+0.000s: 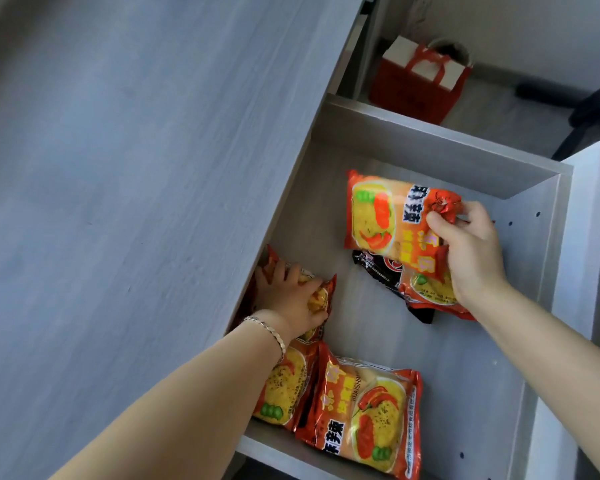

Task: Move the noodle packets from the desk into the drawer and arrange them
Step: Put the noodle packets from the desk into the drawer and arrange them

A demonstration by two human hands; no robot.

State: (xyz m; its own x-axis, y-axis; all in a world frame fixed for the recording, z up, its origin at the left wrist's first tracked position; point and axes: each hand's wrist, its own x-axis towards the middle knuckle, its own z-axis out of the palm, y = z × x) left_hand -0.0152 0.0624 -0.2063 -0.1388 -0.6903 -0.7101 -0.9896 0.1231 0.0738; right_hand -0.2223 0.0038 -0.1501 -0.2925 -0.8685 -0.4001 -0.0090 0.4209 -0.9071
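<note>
Nearest, an orange printed noodle packet (364,414) lies flat at the near edge of the open pale-grey wooden drawer (440,147). Left hand (291,299) fingers press closed on a crumpled orange packet (73,296) at the drawer's left side, partly hidden under the grey wood-grain desk (136,168); a silver bracelet (267,332) circles its wrist. Right hand (471,251) fingers pinch the corner of a raised orange packet (385,220), covering much of another orange packet (426,292) and a black packet (378,268) beneath.

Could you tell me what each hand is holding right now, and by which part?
The right hand pinches an orange noodle packet by its crimped end. The left hand presses on another orange packet by the desk edge; a true grip cannot be told.
</note>
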